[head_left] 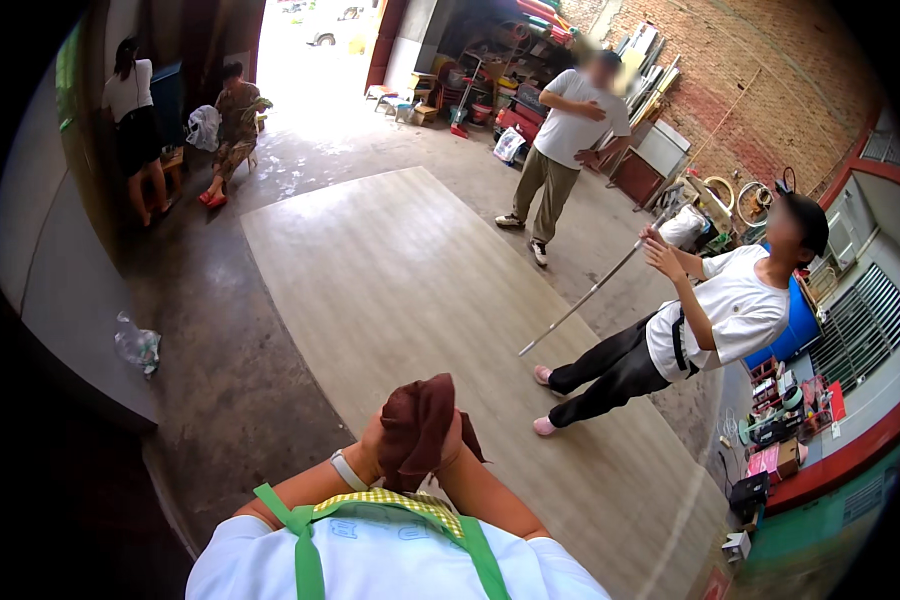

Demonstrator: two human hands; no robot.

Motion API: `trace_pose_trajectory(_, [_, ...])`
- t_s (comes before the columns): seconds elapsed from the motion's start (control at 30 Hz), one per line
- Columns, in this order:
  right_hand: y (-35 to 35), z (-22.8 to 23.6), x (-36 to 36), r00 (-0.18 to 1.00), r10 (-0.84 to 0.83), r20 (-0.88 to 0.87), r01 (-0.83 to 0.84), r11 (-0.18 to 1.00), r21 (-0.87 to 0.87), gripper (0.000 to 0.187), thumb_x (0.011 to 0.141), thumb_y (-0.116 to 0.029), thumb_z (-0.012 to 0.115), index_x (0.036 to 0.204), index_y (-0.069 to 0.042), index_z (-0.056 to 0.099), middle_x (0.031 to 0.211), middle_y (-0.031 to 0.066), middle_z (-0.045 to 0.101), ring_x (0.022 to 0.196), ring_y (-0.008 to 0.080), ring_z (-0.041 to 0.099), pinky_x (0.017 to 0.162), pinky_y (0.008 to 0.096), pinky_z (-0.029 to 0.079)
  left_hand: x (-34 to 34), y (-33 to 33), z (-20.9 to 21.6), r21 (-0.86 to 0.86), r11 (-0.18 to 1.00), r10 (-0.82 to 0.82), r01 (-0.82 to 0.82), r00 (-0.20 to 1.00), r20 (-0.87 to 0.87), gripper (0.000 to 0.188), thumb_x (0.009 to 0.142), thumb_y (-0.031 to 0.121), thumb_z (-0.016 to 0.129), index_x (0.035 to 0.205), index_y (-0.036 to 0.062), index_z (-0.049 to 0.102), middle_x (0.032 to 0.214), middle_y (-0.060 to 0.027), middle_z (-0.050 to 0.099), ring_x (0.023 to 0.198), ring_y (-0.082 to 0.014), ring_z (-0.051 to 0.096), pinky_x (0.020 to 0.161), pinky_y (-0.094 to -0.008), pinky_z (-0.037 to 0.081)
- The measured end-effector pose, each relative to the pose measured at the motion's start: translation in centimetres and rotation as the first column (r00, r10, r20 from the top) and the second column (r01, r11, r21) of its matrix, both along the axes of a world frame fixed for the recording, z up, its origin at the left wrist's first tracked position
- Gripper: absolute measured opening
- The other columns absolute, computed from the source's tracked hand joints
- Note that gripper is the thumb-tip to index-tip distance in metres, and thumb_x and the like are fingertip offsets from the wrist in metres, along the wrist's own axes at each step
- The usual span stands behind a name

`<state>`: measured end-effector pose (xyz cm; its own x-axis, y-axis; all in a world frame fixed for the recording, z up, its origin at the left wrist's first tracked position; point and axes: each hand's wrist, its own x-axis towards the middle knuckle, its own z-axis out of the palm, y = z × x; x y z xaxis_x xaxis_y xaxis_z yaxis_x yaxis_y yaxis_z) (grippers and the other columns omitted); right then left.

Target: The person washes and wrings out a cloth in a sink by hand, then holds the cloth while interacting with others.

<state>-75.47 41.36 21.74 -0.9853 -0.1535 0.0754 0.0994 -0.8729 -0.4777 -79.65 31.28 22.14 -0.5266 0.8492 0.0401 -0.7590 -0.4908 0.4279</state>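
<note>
Head view, only feed I have: brown cloth [417,425] is up in front of the wearer's chest, above the near part of the pale sheet [370,290]. Left hand [372,442] is closed round its left side, right hand [453,446] round the other; fingers mostly hidden, so I can't tell exactly how they grip. I'd call the step in hand holding the cloth bunched between both palms. Any move from this pose calls for keeping hold of the loose folds, I reckon.

Surface: sheet is large, faintly streaked, lying on a dark concrete floor [205,330]. A person with a pole [595,290] stands on it; a person in a white tee [580,110] stands by its far edge. Room: bright doorway [315,60], brick wall [740,100], plastic bag [137,345] near the left wall, clutter along the right.
</note>
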Motion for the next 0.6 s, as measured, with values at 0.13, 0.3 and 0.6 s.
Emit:
trace_pose_trajectory(0.13, [1.0, -3.8, -1.1, 0.996, -0.064, 0.064, 0.044, 0.958, 0.283, 0.042, 0.085, -0.041, 0.043, 0.104, -0.004, 0.051, 0.096, 0.0091, 0.057, 0.088, 0.0221, 0.054, 0.080, 0.0337, 0.044, 0.9, 0.4, -3.0, -0.036, 0.987, 0.139, -0.155, 0.951, -0.277, 0.036, 0.090, 0.028, 0.037, 0.110, -0.0003, 0.046, 0.111, -0.0166, 0.052, 0.104, -0.0256, 0.050, 0.093, -0.0341, 0.038])
trace_pose_trajectory(0.3, [0.8, -2.5, -0.4, 0.928, 0.036, -0.370, 0.250, 0.676, 0.693, 0.032, 0.088, -0.025, 0.046, 0.109, -0.001, 0.049, 0.093, 0.0077, 0.056, 0.082, 0.0164, 0.055, 0.071, 0.0277, 0.047, 1.4, 0.4, -2.9, 0.073, 0.990, 0.122, -0.119, 0.992, -0.044, 0.039, 0.088, 0.032, 0.040, 0.109, -0.0006, 0.046, 0.111, -0.0169, 0.051, 0.106, -0.0267, 0.048, 0.094, -0.0349, 0.037])
trace_pose_trajectory(0.6, [1.1, -7.6, -0.5, 0.882, 0.082, -0.464, 0.352, 0.541, 0.764, 0.027, 0.086, -0.010, 0.049, 0.112, -0.002, 0.048, 0.102, 0.0069, 0.056, 0.092, 0.0163, 0.055, 0.079, 0.0259, 0.045, 2.4, 0.0, -1.0, 0.141, 0.987, 0.067, -0.077, 0.995, 0.072, 0.038, 0.088, 0.030, 0.038, 0.108, -0.0016, 0.046, 0.109, -0.0175, 0.051, 0.105, -0.0284, 0.048, 0.094, -0.0369, 0.038])
